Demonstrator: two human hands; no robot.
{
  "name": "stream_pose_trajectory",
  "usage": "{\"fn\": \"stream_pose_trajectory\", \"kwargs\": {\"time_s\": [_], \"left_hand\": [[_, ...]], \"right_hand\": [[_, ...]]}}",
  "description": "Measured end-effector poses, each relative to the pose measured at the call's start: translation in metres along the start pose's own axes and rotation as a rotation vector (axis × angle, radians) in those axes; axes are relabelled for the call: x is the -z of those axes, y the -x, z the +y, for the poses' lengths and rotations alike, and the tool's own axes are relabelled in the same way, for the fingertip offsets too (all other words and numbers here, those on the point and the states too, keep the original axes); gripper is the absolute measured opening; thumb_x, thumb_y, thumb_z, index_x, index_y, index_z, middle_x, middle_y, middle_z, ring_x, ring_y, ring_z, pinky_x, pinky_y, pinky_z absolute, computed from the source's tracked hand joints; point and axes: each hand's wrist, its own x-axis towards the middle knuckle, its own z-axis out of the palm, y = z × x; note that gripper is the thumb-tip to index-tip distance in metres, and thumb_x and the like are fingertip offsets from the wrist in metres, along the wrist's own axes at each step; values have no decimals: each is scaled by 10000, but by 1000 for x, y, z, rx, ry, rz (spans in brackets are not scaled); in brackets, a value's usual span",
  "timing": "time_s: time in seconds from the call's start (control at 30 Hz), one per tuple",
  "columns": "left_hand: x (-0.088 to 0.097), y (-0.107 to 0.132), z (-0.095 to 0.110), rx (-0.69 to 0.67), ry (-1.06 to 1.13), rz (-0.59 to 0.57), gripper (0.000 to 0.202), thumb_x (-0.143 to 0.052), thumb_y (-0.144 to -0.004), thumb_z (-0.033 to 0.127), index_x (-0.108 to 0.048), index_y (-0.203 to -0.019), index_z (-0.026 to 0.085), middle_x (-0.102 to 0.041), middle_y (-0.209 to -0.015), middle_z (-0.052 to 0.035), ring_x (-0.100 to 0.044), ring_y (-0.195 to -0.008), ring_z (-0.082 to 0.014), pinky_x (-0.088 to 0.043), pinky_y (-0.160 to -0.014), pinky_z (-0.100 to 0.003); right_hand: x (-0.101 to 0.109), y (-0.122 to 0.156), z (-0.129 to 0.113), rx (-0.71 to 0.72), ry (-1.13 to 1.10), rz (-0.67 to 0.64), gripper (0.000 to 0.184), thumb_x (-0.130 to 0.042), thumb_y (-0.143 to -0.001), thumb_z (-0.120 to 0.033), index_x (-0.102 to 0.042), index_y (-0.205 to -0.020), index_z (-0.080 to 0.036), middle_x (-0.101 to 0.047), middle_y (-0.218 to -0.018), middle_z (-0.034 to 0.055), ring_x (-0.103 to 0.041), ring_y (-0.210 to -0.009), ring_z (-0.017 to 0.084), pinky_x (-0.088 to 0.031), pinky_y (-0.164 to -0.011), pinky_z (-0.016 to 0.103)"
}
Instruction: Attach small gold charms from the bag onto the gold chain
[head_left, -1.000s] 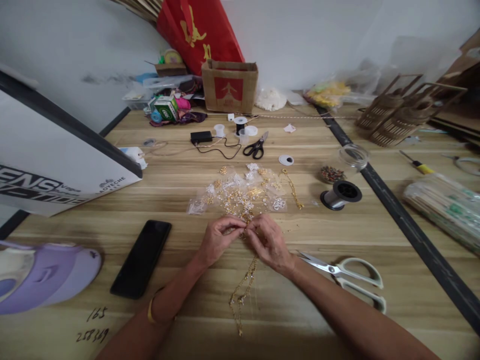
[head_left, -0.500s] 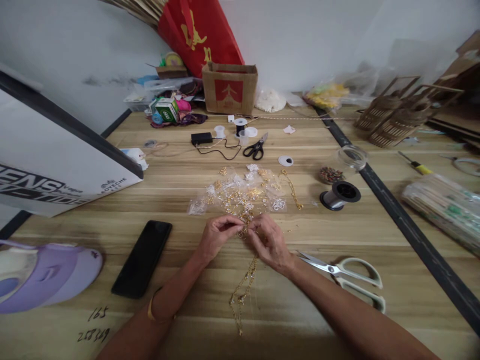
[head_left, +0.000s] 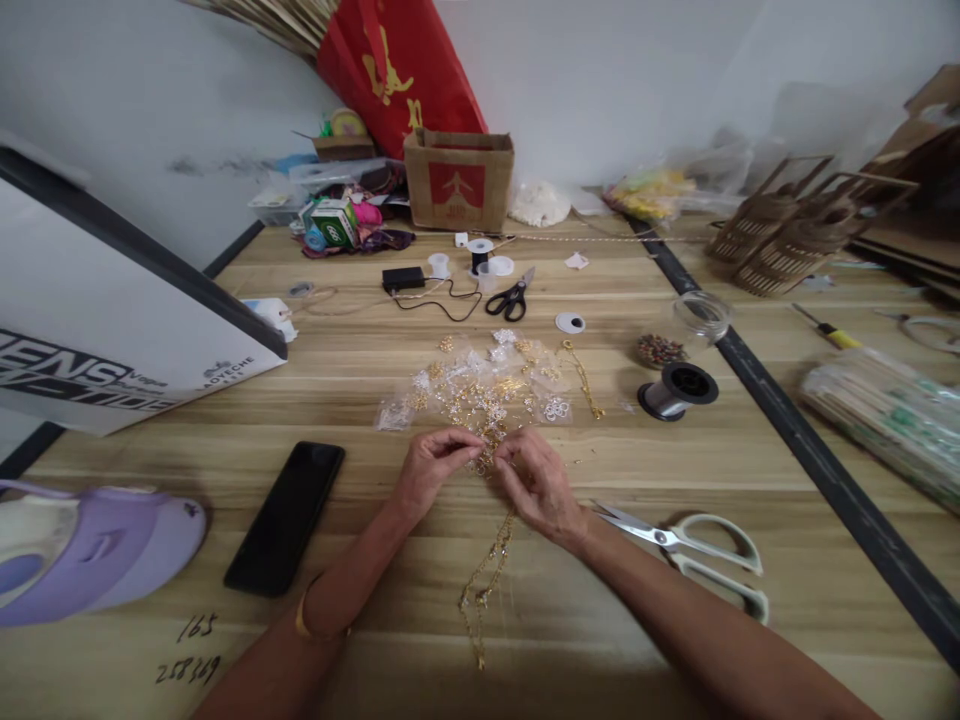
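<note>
At far left on my feed, a purple and pale lilac rounded object [head_left: 135, 550] sits on the wood-grain table [head_left: 390, 660], beside a black rectangular phone [head_left: 285, 520] lying at a slant. Next to it I see the left arm reach up and inward, a gold-coloured bangle [head_left: 301, 618] near the wrist end of the forearm. The left hand [head_left: 431, 470] is turned inward, thumb and forefinger pressed together at the tips; I cannot tell what is between them. At centre, small plastic packets of gold and clear jewellery pieces [head_left: 491, 385] spread just beyond the fingers. Below, a gold chain with clear stones [head_left: 481, 598] lies on the table, its upper end running out of sight under the right hand [head_left: 541, 485]. That one faces the left, fingers curled, thumb meeting forefinger; I cannot make out what they pinch. At right, white-handled scissors [head_left: 664, 537] lie partly open, tips near the right wrist.
</note>
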Motion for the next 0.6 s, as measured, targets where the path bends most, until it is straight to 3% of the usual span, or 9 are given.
{"fn": "stream_pose_trajectory", "kwargs": {"time_s": [0.3, 0.6], "left_hand": [[1, 0, -3, -25, -34, -42, 93, -726, -654, 224, -725, -713, 152, -706, -770, -41, -625, -737, -159, -491, -712, -251], [-1, 2, 1, -13, -49, 16, 142, -752, -626, 228, -685, -718, 142, -702, -698, -25, -630, -664, -140, -498, -668, -243]], "right_hand": [[0, 1, 1, -11, -3, 5, 52, -487, -861, -155, -509, -870, -201, -556, -790, 49, -523, -742, 184, -436, -666, 324], [1, 0, 1, -13, 1, 9, 54, -497, -853, -151, -514, -868, -201, -563, -785, 52, -532, -746, 188, -438, -667, 322]]}}
